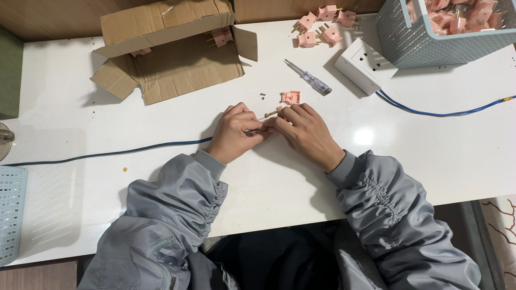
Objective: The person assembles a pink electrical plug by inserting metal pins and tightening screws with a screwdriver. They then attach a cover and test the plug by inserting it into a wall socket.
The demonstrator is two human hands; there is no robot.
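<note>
My left hand (235,132) and my right hand (304,130) meet at the middle of the white table (269,182), fingertips together. Between them they pinch a small brass prong piece (270,114) that sticks out toward the far side; what else is in the fingers is hidden. Just beyond the hands lies a pink plug half (291,96), and a tiny screw (263,96) sits to its left. A clear-handled screwdriver (308,78) lies farther back, apart from both hands.
An open cardboard box (172,59) with pink plugs stands at the back left. Loose pink plugs (322,27) lie at the back. A white socket block (365,65) with a blue cable (430,111) and a blue-grey basket (430,45) of plugs sit back right. Another basket (11,215) is at the left edge.
</note>
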